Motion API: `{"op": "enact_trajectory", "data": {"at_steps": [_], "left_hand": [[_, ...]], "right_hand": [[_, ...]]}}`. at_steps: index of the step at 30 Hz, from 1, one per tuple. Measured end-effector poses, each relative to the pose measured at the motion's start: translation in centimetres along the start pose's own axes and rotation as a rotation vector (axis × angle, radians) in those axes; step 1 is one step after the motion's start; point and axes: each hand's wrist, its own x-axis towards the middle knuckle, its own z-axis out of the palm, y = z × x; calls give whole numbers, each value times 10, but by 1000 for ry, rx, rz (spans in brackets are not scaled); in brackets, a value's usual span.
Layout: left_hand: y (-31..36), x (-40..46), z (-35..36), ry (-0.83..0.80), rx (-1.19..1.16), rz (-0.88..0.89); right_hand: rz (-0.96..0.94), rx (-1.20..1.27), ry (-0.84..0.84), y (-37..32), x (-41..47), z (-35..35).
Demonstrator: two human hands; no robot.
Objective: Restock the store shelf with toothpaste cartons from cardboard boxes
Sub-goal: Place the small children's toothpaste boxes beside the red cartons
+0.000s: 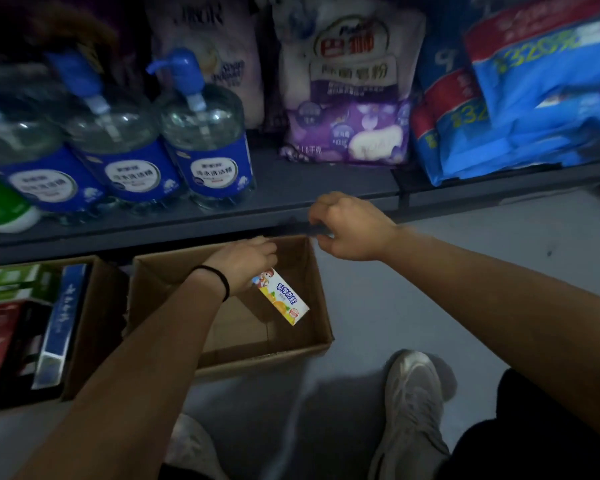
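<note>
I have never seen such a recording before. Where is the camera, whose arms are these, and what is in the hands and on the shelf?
There is no machine here. The one picture comes from a camera worn on a person's head, looking forward and down, so the two arms are that person's own.

The left hand reaches into an open cardboard box on the floor and grips a small toothpaste carton, white and yellow. That box looks otherwise nearly empty. The right hand is at the front edge of the shelf, fingers curled; I cannot tell whether it holds anything.

On the shelf stand clear pump bottles with blue labels, a purple and white bag and blue packs. A second box at left holds more cartons. The person's shoe shows below.
</note>
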Motion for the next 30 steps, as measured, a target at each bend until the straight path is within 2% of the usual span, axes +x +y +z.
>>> {"op": "enact_trajectory", "data": {"at_steps": [3,13,17,22,30], "left_hand": [[-1,-21,-36,31,27,-36],[8,-89,-163,280,183,-155],[17,-104,-206,468,253,-173],[24,-108,-253,603,367,-174],[20,-78,-315,778,414,-236]], "right_hand": [[-10,-17,13,-13,-8,-29],[-30,-133,96,-41,-54,-139],[-26,-169,141,-45,-74,-175],[-20,-216,180,-37,-88,-215],[8,-230,260,-2,-79,-277]]}}
